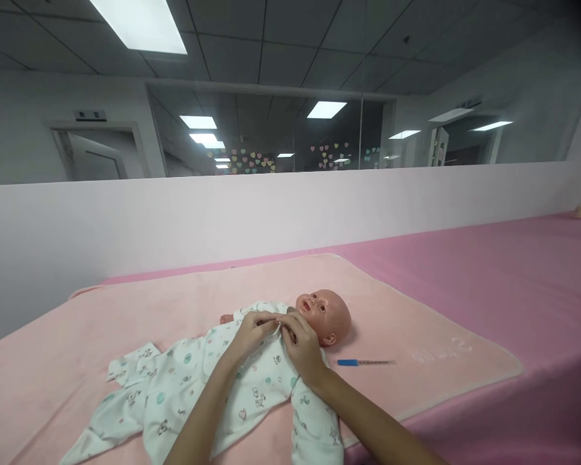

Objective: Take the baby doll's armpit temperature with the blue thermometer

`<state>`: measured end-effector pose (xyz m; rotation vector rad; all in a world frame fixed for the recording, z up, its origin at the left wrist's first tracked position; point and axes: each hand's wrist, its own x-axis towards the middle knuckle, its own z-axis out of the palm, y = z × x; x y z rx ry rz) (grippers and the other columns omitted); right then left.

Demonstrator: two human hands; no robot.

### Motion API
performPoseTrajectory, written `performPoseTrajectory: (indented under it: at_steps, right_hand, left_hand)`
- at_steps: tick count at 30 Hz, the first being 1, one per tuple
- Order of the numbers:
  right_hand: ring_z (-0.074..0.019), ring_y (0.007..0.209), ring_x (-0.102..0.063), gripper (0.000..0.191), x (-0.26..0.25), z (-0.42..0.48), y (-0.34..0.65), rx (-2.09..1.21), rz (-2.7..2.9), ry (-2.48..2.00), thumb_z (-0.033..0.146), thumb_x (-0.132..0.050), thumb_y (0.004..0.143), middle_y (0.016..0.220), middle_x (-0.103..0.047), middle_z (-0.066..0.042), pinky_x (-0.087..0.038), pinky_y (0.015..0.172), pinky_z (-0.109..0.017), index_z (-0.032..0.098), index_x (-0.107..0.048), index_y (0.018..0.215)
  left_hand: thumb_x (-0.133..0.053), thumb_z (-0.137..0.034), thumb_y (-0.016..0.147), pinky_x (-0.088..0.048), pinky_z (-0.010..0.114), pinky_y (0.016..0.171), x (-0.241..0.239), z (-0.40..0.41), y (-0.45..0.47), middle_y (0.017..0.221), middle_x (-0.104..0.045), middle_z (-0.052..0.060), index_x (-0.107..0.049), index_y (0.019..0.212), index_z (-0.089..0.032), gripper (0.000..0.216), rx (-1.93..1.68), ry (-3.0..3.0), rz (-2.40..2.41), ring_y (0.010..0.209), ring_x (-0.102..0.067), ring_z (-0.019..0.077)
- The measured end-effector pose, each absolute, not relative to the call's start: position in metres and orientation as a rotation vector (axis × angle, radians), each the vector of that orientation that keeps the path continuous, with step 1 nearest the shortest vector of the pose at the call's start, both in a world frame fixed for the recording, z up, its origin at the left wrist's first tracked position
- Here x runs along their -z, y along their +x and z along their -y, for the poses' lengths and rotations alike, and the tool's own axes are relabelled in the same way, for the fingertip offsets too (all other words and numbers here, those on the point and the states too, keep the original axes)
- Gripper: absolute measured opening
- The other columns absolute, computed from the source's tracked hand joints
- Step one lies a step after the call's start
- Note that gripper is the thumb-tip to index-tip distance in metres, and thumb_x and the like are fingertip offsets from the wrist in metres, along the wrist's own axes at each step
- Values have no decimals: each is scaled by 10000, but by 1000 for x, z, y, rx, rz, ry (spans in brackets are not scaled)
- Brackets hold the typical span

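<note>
2 bare hands meet at the neck of a white cloth baby suit printed with small animals and green dots (pixel 259 374): the left hand (pixel 252 332) and right hand (pixel 301 345) each have fingertips drawn together, pinching its front edge. Under them lies a bald, tan plastic baby doll (pixel 336 313), in the near middle of the scene. The suit is already around its torso, and 1 small doll hand shows beyond the far cuff. Fingers cover the neck closure, so how much fastening is left I cannot tell; nor whether legs fill the flat-looking trouser part. The doll's head points right and slightly far, face upward; its long axis slants from near left to far right. Just right of the head lies a slim, clear stick with a blue end (pixel 347 363). All rest on a peach-coloured fabric blanket (pixel 416 323), over a deeper pink cloth (pixel 489 278).
</note>
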<state>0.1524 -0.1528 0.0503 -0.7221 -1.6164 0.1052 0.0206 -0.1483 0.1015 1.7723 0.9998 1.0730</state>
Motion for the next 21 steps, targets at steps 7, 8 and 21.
performPoseTrajectory:
  at_steps: [7,8,21]
  right_hand:
    - [-140,773,-578,193,-45,150,153,-7,1526,-681,116,-414,831,802,-598,-38,-494,694,-254,196,-586,863]
    - [-140,775,-578,193,-45,149,153,-7,1540,-682,113,-416,829,808,-601,-37,-493,697,-253,197,-585,865]
    - [-156,843,-576,211,-45,150,154,-2,1594,-738,142,-406,851,857,-615,-41,-480,773,-292,206,-587,940]
  left_hand:
    - [-546,-298,725,-436,275,762,-98,145,19,895,-674,60,-675,968,-157,309,-1040,1876,-1046,862,-575,204]
    - [-544,-286,726,-438,272,755,-97,145,19,896,-675,59,-673,972,-158,306,-1036,1881,-1051,853,-577,200]
    - [-596,-339,712,-439,284,756,-100,147,19,832,-669,73,-674,954,-126,332,-1086,1754,-1010,821,-573,196]
